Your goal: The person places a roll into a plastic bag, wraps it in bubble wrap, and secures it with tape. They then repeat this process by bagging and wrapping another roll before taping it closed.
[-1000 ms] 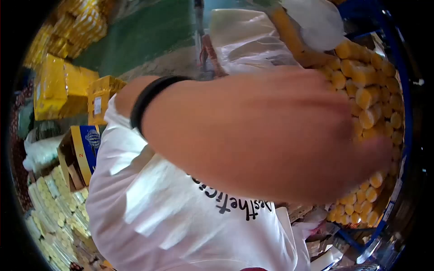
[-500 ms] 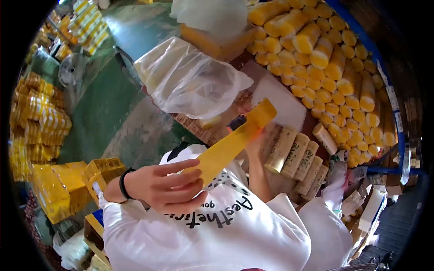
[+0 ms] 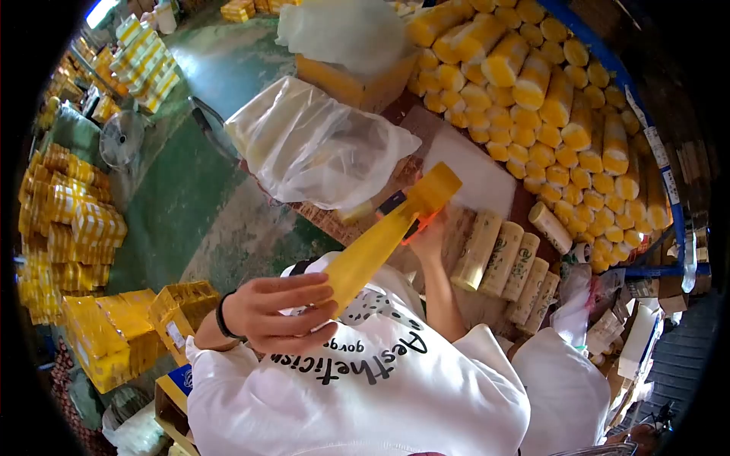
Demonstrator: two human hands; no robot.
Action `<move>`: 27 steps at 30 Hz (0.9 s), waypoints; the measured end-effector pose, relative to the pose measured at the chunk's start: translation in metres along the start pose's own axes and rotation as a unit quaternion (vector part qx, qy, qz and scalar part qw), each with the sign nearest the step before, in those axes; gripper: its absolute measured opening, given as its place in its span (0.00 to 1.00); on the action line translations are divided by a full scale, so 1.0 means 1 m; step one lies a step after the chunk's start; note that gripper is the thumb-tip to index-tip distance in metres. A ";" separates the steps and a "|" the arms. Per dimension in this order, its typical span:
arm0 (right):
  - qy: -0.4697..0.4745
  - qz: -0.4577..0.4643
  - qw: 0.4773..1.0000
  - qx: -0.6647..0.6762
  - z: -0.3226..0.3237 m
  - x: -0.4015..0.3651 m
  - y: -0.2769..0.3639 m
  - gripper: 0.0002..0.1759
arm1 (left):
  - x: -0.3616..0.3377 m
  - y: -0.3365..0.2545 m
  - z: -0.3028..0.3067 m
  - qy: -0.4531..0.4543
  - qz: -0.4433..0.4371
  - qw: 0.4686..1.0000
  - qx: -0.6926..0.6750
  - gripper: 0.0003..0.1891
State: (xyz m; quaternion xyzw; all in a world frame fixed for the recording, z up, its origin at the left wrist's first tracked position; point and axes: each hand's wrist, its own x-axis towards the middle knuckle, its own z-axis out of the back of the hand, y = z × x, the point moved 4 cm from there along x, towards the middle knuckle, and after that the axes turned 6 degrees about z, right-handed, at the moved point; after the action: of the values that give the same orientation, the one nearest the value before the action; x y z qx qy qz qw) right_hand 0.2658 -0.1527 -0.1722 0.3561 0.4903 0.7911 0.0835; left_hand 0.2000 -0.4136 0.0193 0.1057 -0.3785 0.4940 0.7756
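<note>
A stretch of yellow packing tape [image 3: 369, 258] runs taut across the front of my body. My left hand [image 3: 289, 313], with a black band at the wrist, pinches its free end. At the other end my right hand [image 3: 430, 234] grips an orange and black tape dispenser [image 3: 393, 203], partly hidden behind the tape. The yellow tape roll [image 3: 441, 185] sits on it. Below the dispenser is a table [image 3: 323, 220] with a clear plastic bag [image 3: 319, 144] over a pale block. Several wrapped cylindrical rolls [image 3: 502, 258] lie side by side right of my right hand.
A large stack of yellow-ended rolls [image 3: 559, 114] rises at the back right beside a blue frame [image 3: 658, 152]. Yellow-taped cartons [image 3: 110, 334] stand at the left, with more stacked packages [image 3: 72, 220] behind. A fan [image 3: 122, 139] stands on the green floor.
The view has shifted slightly. The tape strip has twisted and narrowed near the dispenser, and more of the dispenser's orange part shows. Both hands keep their hold.
</note>
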 end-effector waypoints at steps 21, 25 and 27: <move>0.160 0.133 0.944 -0.255 0.014 0.036 0.026 0.38 | 0.000 -0.003 -0.007 0.012 -0.020 0.998 0.051 0.07; 0.151 0.151 0.946 -0.244 0.002 0.041 0.018 0.35 | 0.016 -0.005 -0.007 0.038 -0.042 0.992 0.109 0.08; 0.111 0.069 0.985 -0.109 0.004 0.037 0.001 0.32 | 0.017 -0.005 -0.006 0.036 -0.047 0.992 0.115 0.08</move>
State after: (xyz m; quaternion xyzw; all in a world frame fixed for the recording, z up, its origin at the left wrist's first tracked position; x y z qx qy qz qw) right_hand 0.2420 -0.1322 -0.1526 0.2879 0.3818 0.8782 0.0122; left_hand 0.2109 -0.4009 0.0284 0.1940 -0.2853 0.5007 0.7939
